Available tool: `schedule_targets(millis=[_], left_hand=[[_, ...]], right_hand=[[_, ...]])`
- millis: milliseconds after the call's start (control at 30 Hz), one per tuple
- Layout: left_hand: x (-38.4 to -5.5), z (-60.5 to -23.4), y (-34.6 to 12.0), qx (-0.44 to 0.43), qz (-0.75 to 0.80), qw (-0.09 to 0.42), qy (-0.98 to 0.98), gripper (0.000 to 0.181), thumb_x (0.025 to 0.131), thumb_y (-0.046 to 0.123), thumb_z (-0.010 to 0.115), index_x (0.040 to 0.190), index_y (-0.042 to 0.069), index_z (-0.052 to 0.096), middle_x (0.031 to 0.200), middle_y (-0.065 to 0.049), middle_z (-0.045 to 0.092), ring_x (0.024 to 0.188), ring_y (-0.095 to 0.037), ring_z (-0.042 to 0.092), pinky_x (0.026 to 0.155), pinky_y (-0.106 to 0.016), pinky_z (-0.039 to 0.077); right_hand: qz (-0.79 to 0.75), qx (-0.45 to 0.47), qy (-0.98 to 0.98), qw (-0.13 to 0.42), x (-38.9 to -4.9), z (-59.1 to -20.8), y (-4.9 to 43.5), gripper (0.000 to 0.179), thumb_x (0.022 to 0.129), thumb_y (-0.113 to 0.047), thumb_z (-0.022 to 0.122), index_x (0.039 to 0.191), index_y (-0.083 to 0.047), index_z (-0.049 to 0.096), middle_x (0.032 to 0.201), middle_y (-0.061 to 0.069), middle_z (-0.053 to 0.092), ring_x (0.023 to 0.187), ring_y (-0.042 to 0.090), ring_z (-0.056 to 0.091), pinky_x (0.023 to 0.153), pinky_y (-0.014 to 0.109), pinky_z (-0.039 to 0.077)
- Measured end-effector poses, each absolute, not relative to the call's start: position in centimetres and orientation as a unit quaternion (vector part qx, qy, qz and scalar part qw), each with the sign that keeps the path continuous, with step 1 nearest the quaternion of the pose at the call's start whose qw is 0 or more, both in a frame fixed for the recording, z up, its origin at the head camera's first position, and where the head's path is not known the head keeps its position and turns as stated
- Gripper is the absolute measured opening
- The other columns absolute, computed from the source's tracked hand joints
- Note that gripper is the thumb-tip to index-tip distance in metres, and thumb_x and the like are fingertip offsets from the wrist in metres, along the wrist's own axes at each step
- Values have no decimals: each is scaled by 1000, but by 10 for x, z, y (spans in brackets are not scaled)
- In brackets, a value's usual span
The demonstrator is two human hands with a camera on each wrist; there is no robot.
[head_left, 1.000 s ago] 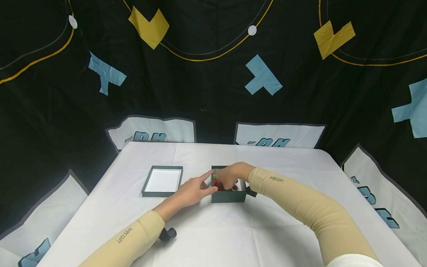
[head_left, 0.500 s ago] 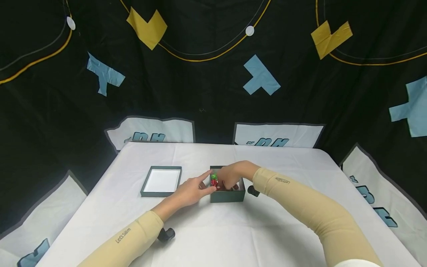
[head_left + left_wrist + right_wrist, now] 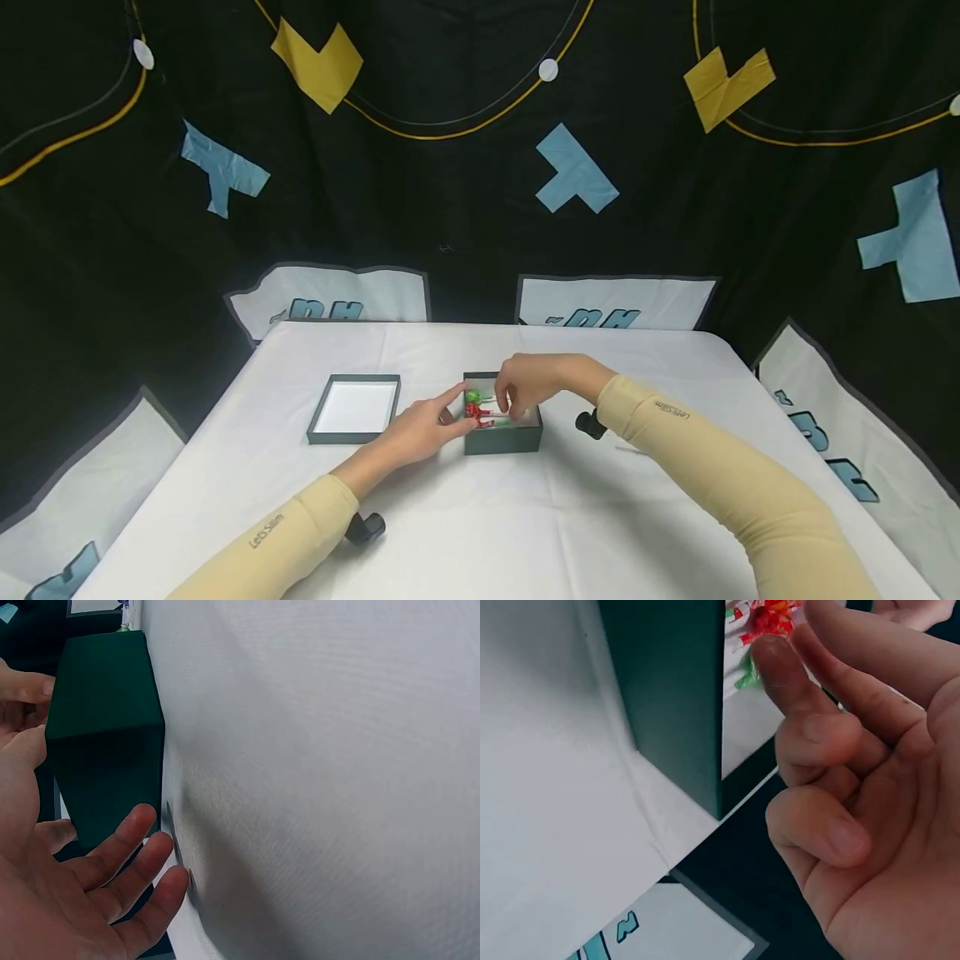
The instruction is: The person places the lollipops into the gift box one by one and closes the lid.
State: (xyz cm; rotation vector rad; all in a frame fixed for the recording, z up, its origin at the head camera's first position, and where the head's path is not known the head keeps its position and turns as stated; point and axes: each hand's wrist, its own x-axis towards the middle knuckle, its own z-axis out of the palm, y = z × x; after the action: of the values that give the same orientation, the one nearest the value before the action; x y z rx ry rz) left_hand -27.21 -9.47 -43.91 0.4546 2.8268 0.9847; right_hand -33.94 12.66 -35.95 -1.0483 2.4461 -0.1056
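Observation:
A dark green box (image 3: 502, 442) stands uncovered on the white-covered table. Inside it lie wrapped lollipops with red wrappers (image 3: 476, 410) and green wrappers (image 3: 474, 397), their pale sticks pointing right. My left hand (image 3: 422, 430) is at the box's left side, index finger and thumb spread along the rim, the other fingers loose beside the wall in the left wrist view. Over the right part of the box is my right hand (image 3: 534, 377), its fingers loosely bent above the lollipops. Nothing shows between those fingers in the right wrist view (image 3: 855, 750).
To the left lies the shallow green lid (image 3: 352, 438), its white inside facing up. A thin pale stick (image 3: 632, 451) shows on the table beside my right forearm. Small dark wrist cameras (image 3: 365, 529) hang below both wrists. A black curtain (image 3: 450, 192) stands behind the table.
My right hand has risen out of the box, its wrist shifting right, so the red and green lollipops show more. The left hand stays at the rim. The head view has shifted slightly.

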Motion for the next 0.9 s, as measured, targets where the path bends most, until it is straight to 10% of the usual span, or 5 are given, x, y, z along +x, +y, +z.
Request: schedule_targets(millis=[900], left_hand=[[-274, -441, -96, 157, 325, 56, 931, 72, 96, 49, 64, 158, 26, 36, 91, -1, 67, 71, -15, 57, 62, -32, 45]], right_hand=[[-179, -316, 920, 149, -319, -352, 204, 15, 86, -17, 81, 99, -22, 76, 82, -10, 69, 75, 15, 59, 67, 30, 51]])
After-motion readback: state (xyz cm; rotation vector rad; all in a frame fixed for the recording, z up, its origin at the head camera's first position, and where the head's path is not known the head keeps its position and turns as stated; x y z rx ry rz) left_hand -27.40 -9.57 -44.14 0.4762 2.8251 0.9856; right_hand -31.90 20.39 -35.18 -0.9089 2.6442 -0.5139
